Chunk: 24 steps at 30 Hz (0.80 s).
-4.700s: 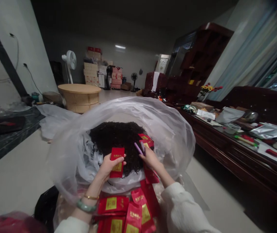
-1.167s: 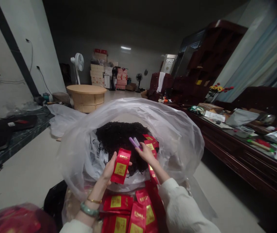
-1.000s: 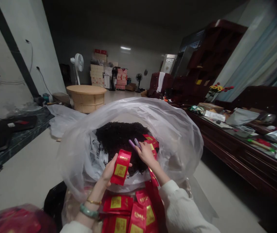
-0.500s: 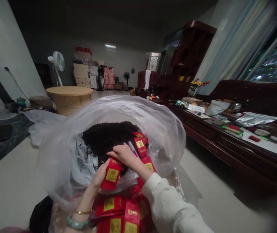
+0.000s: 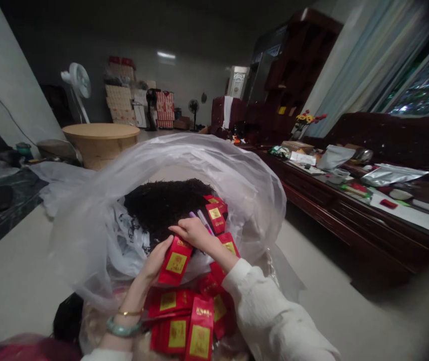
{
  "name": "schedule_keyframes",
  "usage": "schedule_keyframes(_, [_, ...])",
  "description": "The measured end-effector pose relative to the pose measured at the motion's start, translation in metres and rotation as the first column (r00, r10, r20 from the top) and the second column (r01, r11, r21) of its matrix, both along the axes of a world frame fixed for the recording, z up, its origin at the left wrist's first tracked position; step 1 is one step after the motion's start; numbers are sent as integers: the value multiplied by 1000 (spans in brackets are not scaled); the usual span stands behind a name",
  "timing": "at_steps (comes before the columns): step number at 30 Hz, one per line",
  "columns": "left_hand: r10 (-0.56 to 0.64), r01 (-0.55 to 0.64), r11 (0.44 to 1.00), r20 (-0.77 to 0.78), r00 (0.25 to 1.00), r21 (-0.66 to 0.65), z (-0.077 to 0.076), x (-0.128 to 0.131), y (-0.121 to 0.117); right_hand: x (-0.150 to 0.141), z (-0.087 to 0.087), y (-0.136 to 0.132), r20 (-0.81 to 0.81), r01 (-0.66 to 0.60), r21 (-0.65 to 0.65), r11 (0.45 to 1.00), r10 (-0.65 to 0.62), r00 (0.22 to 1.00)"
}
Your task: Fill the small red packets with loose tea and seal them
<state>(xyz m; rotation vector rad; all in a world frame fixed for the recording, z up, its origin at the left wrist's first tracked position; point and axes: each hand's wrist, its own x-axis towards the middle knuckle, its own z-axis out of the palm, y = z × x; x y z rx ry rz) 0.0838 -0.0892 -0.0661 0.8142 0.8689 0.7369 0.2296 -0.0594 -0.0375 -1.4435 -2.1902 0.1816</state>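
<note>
My left hand (image 5: 156, 260) grips a small red packet (image 5: 175, 261) with a gold label, held upright over a big clear plastic bag (image 5: 97, 210). My right hand (image 5: 193, 233) is closed at the packet's top edge and also holds a purple tool (image 5: 202, 219) whose two arms stick out behind the fingers. A heap of dark loose tea (image 5: 163, 203) fills the bag just beyond both hands. Several more red packets lie on the tea (image 5: 214, 215) and in a pile (image 5: 187, 326) below my wrists.
A long dark wooden cabinet (image 5: 349, 215) runs along the right, its top covered with foil bags (image 5: 391, 174) and clutter. A round wooden table (image 5: 99, 140), a white fan (image 5: 77, 85) and stacked boxes (image 5: 124, 100) stand at the back left. Pale floor (image 5: 7, 281) lies on the left.
My right hand came left from the tea heap, with the purple tool, onto the top of the packet. The left hand lowered the packet slightly. The camera turned a little to the right.
</note>
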Motion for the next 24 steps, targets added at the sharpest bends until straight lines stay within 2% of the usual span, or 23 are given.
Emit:
schedule_keyframes(4, [-9,12,994,-28,1000,106,0,1,-1,3,-1,-6,-112,-2,-49,999,-3,994])
schedule_keyframes(8, [25,-14,989,-76,997,149,2,1,-1,9,-1,-10,-242,-65,-116,991,35,970])
schedule_keyframes(13, [108,-77,969,-120,987,233,1,2,1,9,-5,-16,-204,-34,-138,990,5,979])
schedule_keyframes(15, [70,-46,975,-102,992,219,0,2,0,7,-5,-19,-182,-31,-120,992,9,983])
schedule_keyframes(17, [-25,41,982,-85,996,183,-1,2,-2,4,-5,-20,-174,-18,-109,994,-1,985])
schedule_keyframes(20, [-111,122,976,-72,991,180,-2,0,-3,10,-4,-19,-206,120,-87,989,-136,969])
schedule_keyframes(24, [-71,67,978,13,997,196,-7,-5,0,36,-11,-12,-195,392,-66,918,-397,897])
